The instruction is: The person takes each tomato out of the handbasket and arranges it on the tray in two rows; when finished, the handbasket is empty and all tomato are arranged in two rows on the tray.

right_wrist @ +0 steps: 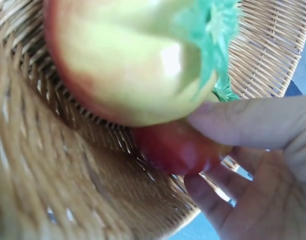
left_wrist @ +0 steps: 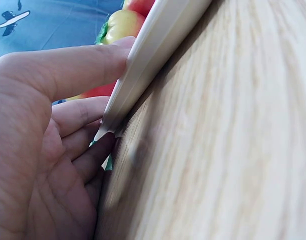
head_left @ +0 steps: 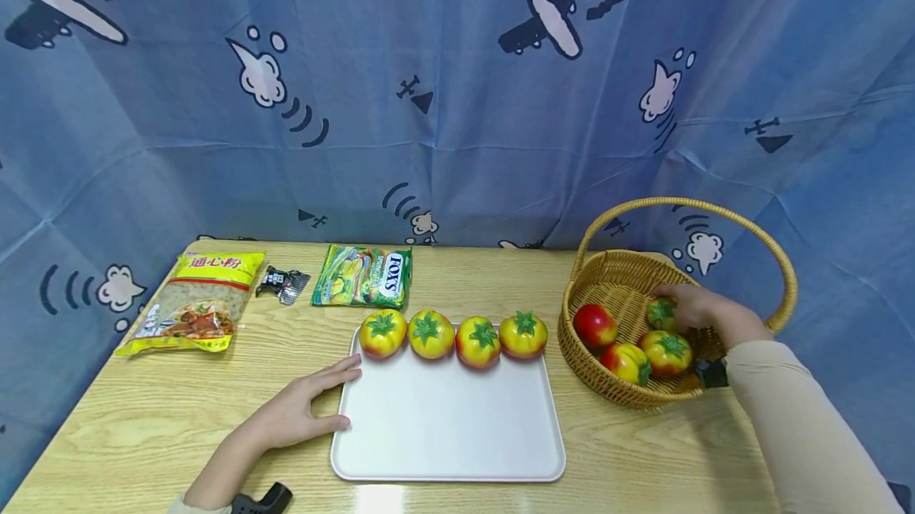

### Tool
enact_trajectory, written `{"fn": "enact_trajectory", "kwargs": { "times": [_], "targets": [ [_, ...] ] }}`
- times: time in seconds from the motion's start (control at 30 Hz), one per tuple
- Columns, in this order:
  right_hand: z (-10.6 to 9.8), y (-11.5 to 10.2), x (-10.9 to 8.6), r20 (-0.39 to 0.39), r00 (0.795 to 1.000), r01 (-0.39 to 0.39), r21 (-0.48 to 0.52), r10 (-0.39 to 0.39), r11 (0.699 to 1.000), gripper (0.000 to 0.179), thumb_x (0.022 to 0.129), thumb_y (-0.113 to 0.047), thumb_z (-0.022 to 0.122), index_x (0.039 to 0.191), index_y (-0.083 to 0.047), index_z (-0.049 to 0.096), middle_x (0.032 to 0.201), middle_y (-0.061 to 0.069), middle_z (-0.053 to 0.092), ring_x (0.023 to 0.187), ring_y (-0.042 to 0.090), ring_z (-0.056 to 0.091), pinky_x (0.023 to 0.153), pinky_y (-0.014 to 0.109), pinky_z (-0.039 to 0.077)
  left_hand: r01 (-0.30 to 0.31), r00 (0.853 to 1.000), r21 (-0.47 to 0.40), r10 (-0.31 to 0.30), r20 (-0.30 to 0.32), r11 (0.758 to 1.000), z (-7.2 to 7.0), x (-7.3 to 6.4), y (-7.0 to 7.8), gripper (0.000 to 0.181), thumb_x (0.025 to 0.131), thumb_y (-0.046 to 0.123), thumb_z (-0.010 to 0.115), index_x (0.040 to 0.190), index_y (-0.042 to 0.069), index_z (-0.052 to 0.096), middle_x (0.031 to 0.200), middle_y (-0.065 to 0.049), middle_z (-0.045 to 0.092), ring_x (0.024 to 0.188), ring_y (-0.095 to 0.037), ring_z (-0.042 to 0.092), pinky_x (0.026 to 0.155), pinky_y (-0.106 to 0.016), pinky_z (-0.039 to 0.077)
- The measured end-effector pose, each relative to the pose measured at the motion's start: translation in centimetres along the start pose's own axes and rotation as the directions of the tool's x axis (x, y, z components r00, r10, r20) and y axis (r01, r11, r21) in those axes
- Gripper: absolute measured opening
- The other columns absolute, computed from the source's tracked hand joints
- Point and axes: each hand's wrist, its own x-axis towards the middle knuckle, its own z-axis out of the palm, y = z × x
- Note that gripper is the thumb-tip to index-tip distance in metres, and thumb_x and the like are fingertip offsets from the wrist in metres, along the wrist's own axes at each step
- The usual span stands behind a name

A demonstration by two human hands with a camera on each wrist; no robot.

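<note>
A white tray lies on the table with several yellow-red toy tomatoes, green leafy caps upward, lined along its far edge. My left hand rests against the tray's left side, thumb and fingertips on the rim in the left wrist view. Over at the right, my right hand is inside a wicker basket. It grips a toy tomato between thumb and fingers. Another toy tomato is close to the right wrist camera. Also in the basket is a plain red fruit.
A yellow pasta bag, a small black wrapped packet and a green Fox's candy bag lie behind and left of the tray. The basket's tall arched handle rises above the right hand. A blue curtain hangs behind the table.
</note>
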Motion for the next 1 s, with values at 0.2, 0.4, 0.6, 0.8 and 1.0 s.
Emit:
{"fn": "enact_trajectory", "kwargs": {
  "times": [0.2, 0.4, 0.6, 0.8, 1.0],
  "targets": [
    [0.1, 0.1, -0.1, -0.014, 1.0, -0.01, -0.003, 0.01, 1.0, 0.07, 0.067, 0.013, 0.059, 0.134, 0.013, 0.037, 0.106, 0.031, 0.048, 0.083, 0.031, 0.046, 0.057, 0.029, 0.041, 0.002, 1.0, -0.003, -0.002, 0.001, 1.0, 0.0, 0.0, -0.1, 0.07, 0.083, 0.047, 0.068, 0.14, 0.011, 0.048, 0.153, 0.0, 0.034, 0.139, -0.031, 0.034, 0.109, -0.052, 0.031],
    [0.1, 0.3, 0.0, -0.097, 0.995, 0.023, -0.067, -0.03, 0.997, 0.067, 0.07, 0.005, 0.063, 0.133, 0.013, 0.04, 0.11, 0.035, 0.052, 0.084, 0.033, 0.05, 0.062, 0.032, 0.045, -0.004, 1.0, 0.008, 0.004, -0.01, 1.0, 0.1, 0.0, -0.2, 0.07, 0.082, 0.047, 0.068, 0.139, 0.012, 0.049, 0.153, 0.001, 0.035, 0.138, -0.031, 0.035, 0.109, -0.053, 0.032],
    [-0.4, -0.2, 0.0, -0.2, 0.975, 0.083, -0.089, -0.1, 0.993, 0.072, 0.066, -0.003, 0.07, 0.131, 0.013, 0.043, 0.108, 0.032, 0.057, 0.084, 0.031, 0.053, 0.069, 0.035, 0.047, -0.005, 1.0, 0.007, 0.005, -0.012, 1.0, 0.0, 0.0, -0.1, 0.07, 0.081, 0.047, 0.069, 0.139, 0.011, 0.049, 0.153, 0.0, 0.035, 0.138, -0.031, 0.035, 0.108, -0.054, 0.032],
    [-1.0, -1.6, -0.9, -0.278, 0.948, 0.132, -0.095, -0.154, 0.987, 0.075, 0.069, -0.015, 0.078, 0.13, 0.013, 0.044, 0.108, 0.033, 0.056, 0.084, 0.033, 0.055, 0.069, 0.039, 0.048, 0.001, 1.0, 0.004, -0.001, -0.004, 1.0, 0.0, 0.0, -0.1, 0.07, 0.083, 0.047, 0.068, 0.14, 0.012, 0.048, 0.153, 0.001, 0.035, 0.139, -0.031, 0.034, 0.109, -0.053, 0.031],
    [-1.0, -2.9, -2.0, -0.294, 0.937, 0.176, -0.065, -0.187, 0.982, 0.077, 0.075, -0.025, 0.078, 0.133, 0.011, 0.043, 0.109, 0.03, 0.057, 0.08, 0.025, 0.055, 0.064, 0.031, 0.045, 0.011, 1.0, -0.005, -0.011, 0.004, 1.0, 0.0, 0.1, -0.2, 0.07, 0.083, 0.048, 0.067, 0.14, 0.013, 0.048, 0.153, 0.002, 0.034, 0.139, -0.031, 0.033, 0.109, -0.054, 0.031]
  ]
}}
